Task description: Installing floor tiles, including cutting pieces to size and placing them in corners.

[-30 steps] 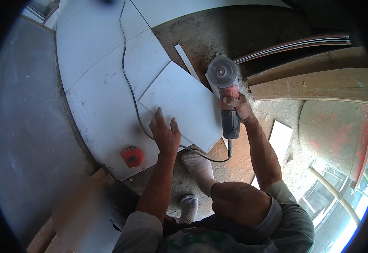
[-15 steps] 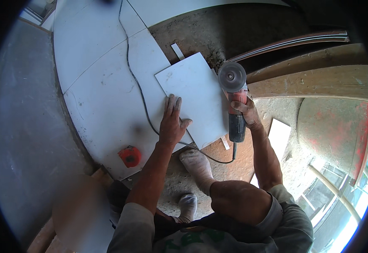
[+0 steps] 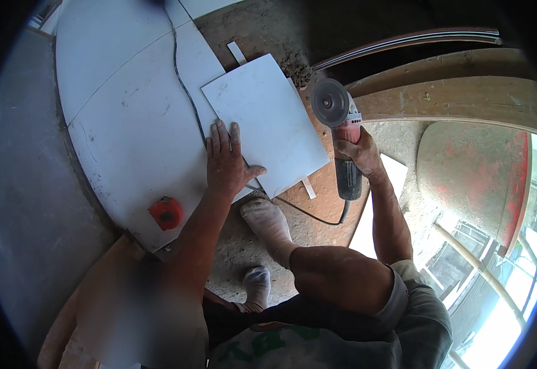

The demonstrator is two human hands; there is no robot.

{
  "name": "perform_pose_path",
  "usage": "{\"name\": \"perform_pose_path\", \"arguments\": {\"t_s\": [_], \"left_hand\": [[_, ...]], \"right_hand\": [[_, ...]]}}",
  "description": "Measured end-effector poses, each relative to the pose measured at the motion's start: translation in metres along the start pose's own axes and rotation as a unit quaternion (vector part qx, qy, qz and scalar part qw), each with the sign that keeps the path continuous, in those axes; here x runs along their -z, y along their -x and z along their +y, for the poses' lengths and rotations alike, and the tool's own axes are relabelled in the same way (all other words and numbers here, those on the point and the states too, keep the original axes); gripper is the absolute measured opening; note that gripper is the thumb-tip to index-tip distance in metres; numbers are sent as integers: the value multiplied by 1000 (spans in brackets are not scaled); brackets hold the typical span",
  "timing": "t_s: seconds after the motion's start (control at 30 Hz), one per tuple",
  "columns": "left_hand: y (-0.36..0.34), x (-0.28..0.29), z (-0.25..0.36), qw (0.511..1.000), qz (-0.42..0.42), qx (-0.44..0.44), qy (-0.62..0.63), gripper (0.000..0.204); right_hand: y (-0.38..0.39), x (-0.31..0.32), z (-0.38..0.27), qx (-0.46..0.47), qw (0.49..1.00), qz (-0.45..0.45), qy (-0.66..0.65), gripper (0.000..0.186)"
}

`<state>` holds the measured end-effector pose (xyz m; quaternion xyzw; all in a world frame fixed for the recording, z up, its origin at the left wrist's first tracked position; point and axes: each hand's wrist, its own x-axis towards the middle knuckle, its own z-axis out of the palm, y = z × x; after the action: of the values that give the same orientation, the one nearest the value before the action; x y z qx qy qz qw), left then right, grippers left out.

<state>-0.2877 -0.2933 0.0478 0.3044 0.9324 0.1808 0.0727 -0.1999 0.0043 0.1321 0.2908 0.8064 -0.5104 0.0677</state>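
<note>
A white tile [image 3: 268, 117] lies over narrow white strips and overlaps the laid white floor tiles [image 3: 133, 117]. My left hand [image 3: 224, 161] rests along its left edge, fingers stretched out and thumb spread onto its near corner. To the right of the tile, my right hand [image 3: 360, 154] grips a red and black angle grinder [image 3: 347, 136]. The grinder's round disc [image 3: 330, 102] points away from me, beside the tile's right edge. Its black cord [image 3: 308, 214] loops back below the tile, then runs past my left hand and up across the floor tiles.
A red tape measure [image 3: 166, 213] sits on the floor tiles at left. Wooden boards [image 3: 447, 98] and a large curved, red-stained container [image 3: 471, 178] stand at right. Another white tile piece [image 3: 367, 224] lies beneath my right forearm. My socked foot [image 3: 262, 216] is near the tile's lower corner.
The view has shifted, moving the scene left and up. The grinder has come away from the tile's right edge and tilted. My left hand's fingers have spread and shifted left along the tile edge.
</note>
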Motion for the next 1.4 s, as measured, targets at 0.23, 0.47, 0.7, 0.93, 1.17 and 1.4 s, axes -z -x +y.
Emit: {"name": "perform_pose_path", "arguments": {"t_s": [0.23,0.47,0.7,0.93,1.17,1.4], "left_hand": [[-13,14,6,991,-35,13,-126,98],[-12,19,0,992,-20,93,-78,78],[-1,-3,-5,987,17,149,-52,82],[5,-10,-5,983,13,179,-41,82],[14,-21,-4,983,47,174,-45,80],[12,-18,-8,984,54,157,-66,83]], "right_hand": [[27,-1,8,-37,999,-13,13,41],[36,-24,9,-84,981,-66,-164,46],[31,-58,-2,-137,926,-105,-337,53],[32,-52,-22,-105,904,-157,-383,55],[32,-65,-6,-89,858,-125,-490,52],[28,-97,-27,-53,858,-109,-500,49]]}}
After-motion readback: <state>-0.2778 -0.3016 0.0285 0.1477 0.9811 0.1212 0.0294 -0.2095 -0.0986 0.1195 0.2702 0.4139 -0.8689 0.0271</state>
